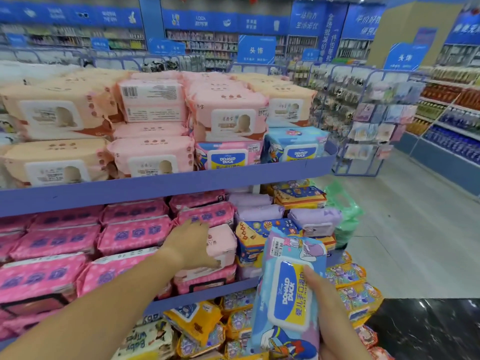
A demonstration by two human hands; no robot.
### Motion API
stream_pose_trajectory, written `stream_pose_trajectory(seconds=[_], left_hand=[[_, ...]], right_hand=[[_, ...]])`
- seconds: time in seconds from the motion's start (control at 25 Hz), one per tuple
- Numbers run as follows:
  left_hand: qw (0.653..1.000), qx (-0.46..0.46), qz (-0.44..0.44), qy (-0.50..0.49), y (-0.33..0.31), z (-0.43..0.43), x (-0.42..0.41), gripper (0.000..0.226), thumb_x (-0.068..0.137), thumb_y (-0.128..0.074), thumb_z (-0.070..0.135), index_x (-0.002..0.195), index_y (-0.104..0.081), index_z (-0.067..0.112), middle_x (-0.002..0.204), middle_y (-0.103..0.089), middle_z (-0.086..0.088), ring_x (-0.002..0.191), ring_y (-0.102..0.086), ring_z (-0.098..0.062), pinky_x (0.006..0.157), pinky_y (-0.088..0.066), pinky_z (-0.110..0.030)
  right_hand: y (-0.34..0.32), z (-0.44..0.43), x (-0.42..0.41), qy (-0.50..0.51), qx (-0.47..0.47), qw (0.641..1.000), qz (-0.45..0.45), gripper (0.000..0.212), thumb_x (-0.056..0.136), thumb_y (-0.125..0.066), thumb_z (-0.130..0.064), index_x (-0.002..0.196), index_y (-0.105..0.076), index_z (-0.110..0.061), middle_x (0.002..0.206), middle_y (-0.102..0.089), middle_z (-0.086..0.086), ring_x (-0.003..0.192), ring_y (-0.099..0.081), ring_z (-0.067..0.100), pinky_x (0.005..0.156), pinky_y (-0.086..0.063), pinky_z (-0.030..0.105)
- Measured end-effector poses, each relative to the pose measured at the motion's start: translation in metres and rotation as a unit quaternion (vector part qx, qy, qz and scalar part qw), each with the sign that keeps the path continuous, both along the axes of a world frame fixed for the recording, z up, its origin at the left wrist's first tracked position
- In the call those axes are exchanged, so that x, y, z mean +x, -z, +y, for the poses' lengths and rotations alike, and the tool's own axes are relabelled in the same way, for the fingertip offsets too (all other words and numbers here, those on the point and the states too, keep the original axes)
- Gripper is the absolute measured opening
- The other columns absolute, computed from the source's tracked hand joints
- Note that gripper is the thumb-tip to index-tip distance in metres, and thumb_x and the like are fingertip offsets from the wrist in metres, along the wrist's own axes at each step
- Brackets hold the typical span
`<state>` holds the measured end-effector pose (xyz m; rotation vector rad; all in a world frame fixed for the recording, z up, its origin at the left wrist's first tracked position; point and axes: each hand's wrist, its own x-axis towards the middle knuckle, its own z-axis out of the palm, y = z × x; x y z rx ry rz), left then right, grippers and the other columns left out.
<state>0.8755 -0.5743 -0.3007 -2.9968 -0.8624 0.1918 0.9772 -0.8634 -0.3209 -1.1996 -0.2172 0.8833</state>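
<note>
Gripping a pale pink soft-plastic wipes pack point(224, 246) near the violet middle shelf's point(205, 292) right end, the left hand point(191, 245) curls round it; the right hand point(331, 310) clasps a blue Donald Duck wipes pack point(287, 292) before the shelf's front edge.

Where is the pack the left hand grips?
Head view, centre: the pale pink pack lies on the middle shelf, between hot-pink packs leftward and cartoon packs rightward.

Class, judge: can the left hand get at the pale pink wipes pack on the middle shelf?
Probably yes: the left hand seems to grip the pale pink pack at the shelf front with nothing between. The right hand holds the Donald Duck pack clear of it.
</note>
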Motion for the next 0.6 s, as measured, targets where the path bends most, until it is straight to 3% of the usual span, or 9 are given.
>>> stream_pose_trajectory(seconds=[0.08, 0.2, 0.28, 0.4, 0.52, 0.6], left_hand=[[1.000, 0.009, -0.018, 0.000, -0.005, -0.006, -0.005, 0.086, 0.066, -0.068, 0.079, 0.125, -0.054, 0.019, 0.124, -0.060, -0.001, 0.117, -0.051, -0.026, 0.093, -0.050, -0.041], [0.999, 0.016, -0.045, -0.011, -0.016, -0.010, -0.011, 0.084, 0.066, -0.069, 0.080, 0.123, -0.054, 0.020, 0.121, -0.058, 0.001, 0.117, -0.049, -0.026, 0.089, -0.047, -0.039], [0.997, 0.009, -0.074, -0.030, -0.029, -0.006, -0.014, 0.080, 0.066, -0.068, 0.083, 0.113, -0.053, 0.020, 0.109, -0.056, 0.002, 0.106, -0.049, -0.025, 0.081, -0.042, -0.036], [0.991, 0.012, -0.124, -0.048, -0.046, -0.002, -0.016, 0.079, 0.060, -0.063, 0.088, 0.102, -0.053, 0.022, 0.098, -0.055, 0.005, 0.093, -0.049, -0.022, 0.084, -0.049, -0.040], [0.981, -0.005, -0.179, -0.072, -0.063, -0.006, -0.023, 0.078, 0.059, -0.066, 0.088, 0.101, -0.056, 0.023, 0.099, -0.058, 0.008, 0.093, -0.052, -0.021, 0.075, -0.050, -0.040], [0.966, -0.037, -0.239, -0.089, -0.078, -0.012, -0.038, 0.072, 0.058, -0.071, 0.085, 0.095, -0.057, 0.025, 0.091, -0.060, 0.009, 0.085, -0.058, -0.020, 0.066, -0.048, -0.037]], right_hand=[[-0.001, 0.001, 0.010, -0.006, 0.001, 1.000, -0.010, 0.127, 0.017, -0.097, -0.061, 0.128, -0.063, -0.008, 0.112, -0.074, 0.024, 0.096, -0.074, 0.043, 0.080, -0.061, 0.053], [-0.003, 0.001, 0.017, -0.016, 0.008, 1.000, -0.025, 0.121, 0.027, -0.095, -0.063, 0.131, -0.062, -0.011, 0.116, -0.074, 0.021, 0.102, -0.072, 0.043, 0.086, -0.059, 0.056], [-0.002, 0.002, 0.020, -0.014, 0.024, 0.999, -0.033, 0.113, 0.039, -0.094, -0.062, 0.134, -0.060, -0.013, 0.118, -0.073, 0.020, 0.102, -0.072, 0.043, 0.080, -0.060, 0.053], [0.006, 0.006, 0.027, 0.005, 0.033, 0.999, -0.020, 0.106, 0.043, -0.093, -0.063, 0.132, -0.062, -0.015, 0.118, -0.074, 0.019, 0.101, -0.073, 0.041, 0.088, -0.057, 0.058], [0.010, 0.009, 0.034, 0.003, 0.041, 0.999, -0.016, 0.060, 0.068, -0.074, -0.051, 0.114, -0.071, -0.013, 0.111, -0.075, 0.022, 0.086, -0.076, 0.035, 0.076, -0.061, 0.051], [0.009, 0.012, 0.036, -0.004, 0.043, 0.999, -0.004, 0.051, 0.073, -0.068, -0.047, 0.113, -0.071, -0.016, 0.112, -0.075, 0.020, 0.085, -0.076, 0.033, 0.066, -0.064, 0.046]])
